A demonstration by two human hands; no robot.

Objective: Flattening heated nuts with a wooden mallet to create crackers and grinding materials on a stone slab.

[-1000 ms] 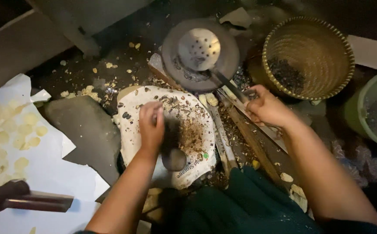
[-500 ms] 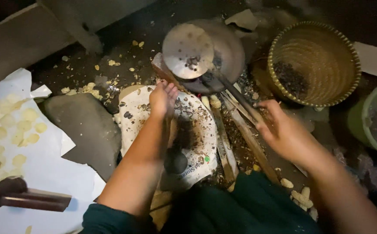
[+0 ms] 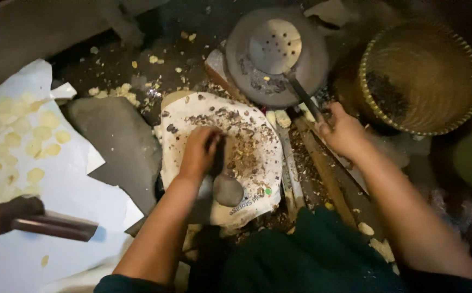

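Perforated ladle (image 3: 275, 46) handle gripped in right hand (image 3: 344, 133); left hand (image 3: 200, 152), fingers curled, rakes crumbs (image 3: 241, 154) on cloth (image 3: 257, 179): best kept gathered centrally.

Floor-level home kitchen, woven basket (image 3: 420, 76), skimmer ladle (image 3: 275, 46)

Dark dirt floor (image 3: 111, 59) (crumb-strewn), dimly lit from above.
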